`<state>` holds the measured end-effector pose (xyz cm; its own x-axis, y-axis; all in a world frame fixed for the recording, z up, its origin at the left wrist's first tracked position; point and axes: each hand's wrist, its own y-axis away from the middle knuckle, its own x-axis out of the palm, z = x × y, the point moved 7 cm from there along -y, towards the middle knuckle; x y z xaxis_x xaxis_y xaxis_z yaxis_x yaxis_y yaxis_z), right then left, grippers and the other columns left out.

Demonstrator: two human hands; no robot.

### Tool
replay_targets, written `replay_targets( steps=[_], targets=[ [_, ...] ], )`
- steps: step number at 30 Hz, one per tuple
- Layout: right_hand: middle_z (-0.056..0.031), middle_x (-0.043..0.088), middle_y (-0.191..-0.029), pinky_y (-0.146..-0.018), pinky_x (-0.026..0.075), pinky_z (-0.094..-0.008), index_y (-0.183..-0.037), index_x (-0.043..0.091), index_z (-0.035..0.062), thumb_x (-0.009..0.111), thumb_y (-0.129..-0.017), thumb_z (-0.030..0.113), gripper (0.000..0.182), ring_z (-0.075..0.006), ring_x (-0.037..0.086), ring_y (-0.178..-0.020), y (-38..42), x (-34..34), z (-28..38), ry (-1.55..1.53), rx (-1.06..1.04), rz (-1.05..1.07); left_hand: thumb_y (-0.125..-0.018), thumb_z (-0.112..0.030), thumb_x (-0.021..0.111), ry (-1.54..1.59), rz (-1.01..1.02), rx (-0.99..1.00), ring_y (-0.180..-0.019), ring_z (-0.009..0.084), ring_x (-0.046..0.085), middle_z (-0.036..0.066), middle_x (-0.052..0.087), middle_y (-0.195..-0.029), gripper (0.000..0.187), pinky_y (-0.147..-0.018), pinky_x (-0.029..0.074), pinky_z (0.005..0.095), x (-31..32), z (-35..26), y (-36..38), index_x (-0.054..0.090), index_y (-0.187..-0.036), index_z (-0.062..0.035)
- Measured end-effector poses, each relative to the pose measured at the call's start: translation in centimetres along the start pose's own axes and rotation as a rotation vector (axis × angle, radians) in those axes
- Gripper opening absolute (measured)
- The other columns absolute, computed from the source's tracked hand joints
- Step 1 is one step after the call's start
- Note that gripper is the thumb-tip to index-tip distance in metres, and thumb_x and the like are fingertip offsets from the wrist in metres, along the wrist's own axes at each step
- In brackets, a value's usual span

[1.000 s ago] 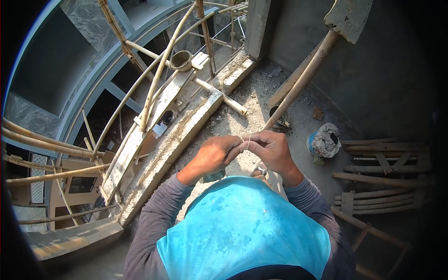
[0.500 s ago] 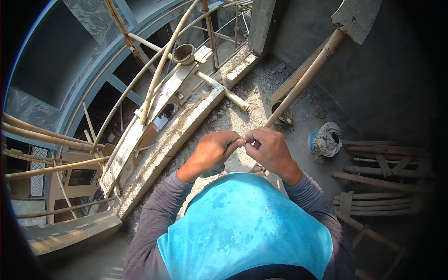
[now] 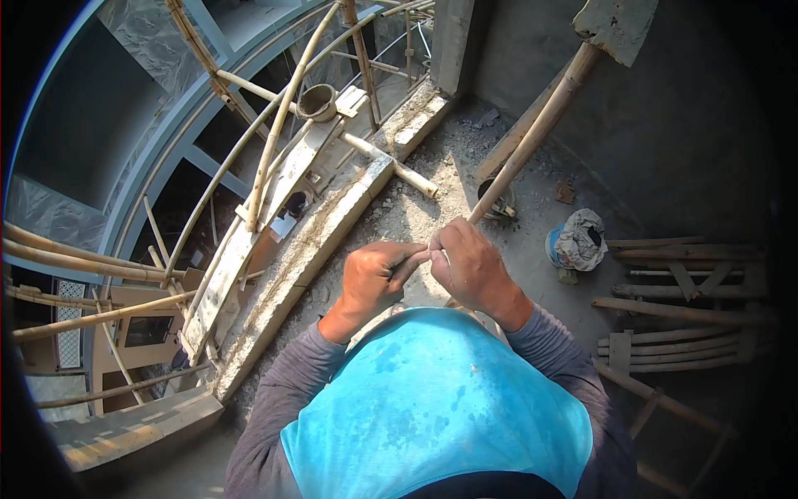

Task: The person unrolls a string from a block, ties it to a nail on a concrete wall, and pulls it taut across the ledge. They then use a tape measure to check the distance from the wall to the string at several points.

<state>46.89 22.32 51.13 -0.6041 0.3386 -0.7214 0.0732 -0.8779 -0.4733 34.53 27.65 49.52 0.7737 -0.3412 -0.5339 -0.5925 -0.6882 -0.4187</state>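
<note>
I look down over my blue shirt and grey sleeves. My left hand [image 3: 376, 277] and my right hand [image 3: 470, 264] meet in front of my chest, fingertips pinched together around a thin pale string [image 3: 434, 247] that barely shows between them. Both hands hover above the rubble-strewn concrete floor [image 3: 432, 208]. Right behind my right hand a bamboo pole [image 3: 540, 125] leans up to the wall.
A low concrete ledge [image 3: 316, 249] runs along the floor's open edge, with bamboo scaffolding [image 3: 274, 141] and a small pot [image 3: 317, 101] beyond it and a long drop below. A blue bucket with a rag [image 3: 573, 241] and wooden slat frames [image 3: 682, 299] lie at right.
The white string stood up visibly between my hands a second ago; now my fingers have closed around it. Both hands have shifted slightly left and closer to my chest.
</note>
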Motion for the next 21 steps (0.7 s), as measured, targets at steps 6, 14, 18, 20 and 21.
replay_targets(
  steps=[6,14,18,20,21],
  targets=[
    [-0.0126,0.051,-0.079,-0.063,0.047,-0.0412,-0.087,0.05,0.005,0.059,-0.079,0.009,0.013,-0.0304,0.055,-0.072,0.1,0.9,-0.3,0.008,0.038,0.054,-0.076,-0.016,0.074,-0.004,-0.027,-0.032,-0.062,0.0255,0.065,0.012,0.067,-0.073,0.019,-0.055,0.05,0.0317,-0.1,0.5,0.2,0.073,-0.094,-0.0099],
    [-0.0145,0.052,-0.077,-0.062,0.046,-0.0413,-0.085,0.051,0.0033,0.059,-0.077,0.006,0.012,-0.0326,0.055,-0.071,-0.1,1.1,-0.4,-0.012,0.064,0.061,-0.075,-0.009,0.073,-0.028,-0.052,0.069,-0.059,0.0208,0.062,0.011,0.068,-0.073,0.019,-0.054,0.049,0.0289,0.1,0.4,0.5,0.072,-0.094,-0.0064],
    [-0.0146,0.053,-0.078,-0.062,0.045,-0.04,-0.087,0.052,0.0024,0.057,-0.083,0.008,0.009,-0.0315,0.055,-0.07,0.1,1.3,-1.0,-0.13,0.131,0.081,-0.081,-0.013,0.068,0.027,0.007,-0.141,-0.065,0.0238,0.066,0.013,0.068,-0.076,0.015,-0.057,0.051,0.0311,0.4,1.5,0.6,0.07,-0.094,-0.0063],
    [-0.0145,0.054,-0.078,-0.062,0.045,-0.039,-0.088,0.053,0.0019,0.057,-0.085,0.008,0.008,-0.0307,0.055,-0.07,0.2,1.2,-1.3,-0.192,0.156,0.074,-0.084,-0.014,0.066,0.048,0.058,-0.23,-0.065,0.0221,0.067,0.013,0.068,-0.076,0.016,-0.058,0.051,0.0304,0.6,2.2,0.7,0.069,-0.097,-0.0055],
    [-0.0123,0.055,-0.077,-0.061,0.044,-0.0368,-0.09,0.055,0.0011,0.056,-0.087,0.009,0.009,-0.0262,0.055,-0.069,0.3,1.2,-1.7,-0.254,0.196,0.09,-0.086,-0.016,0.063,0.169,0.112,-0.351,-0.067,0.0191,0.067,0.011,0.069,-0.077,0.018,-0.059,0.051,0.0294,1.1,3.0,0.8,0.068,-0.099,-0.0045]
  ],
)
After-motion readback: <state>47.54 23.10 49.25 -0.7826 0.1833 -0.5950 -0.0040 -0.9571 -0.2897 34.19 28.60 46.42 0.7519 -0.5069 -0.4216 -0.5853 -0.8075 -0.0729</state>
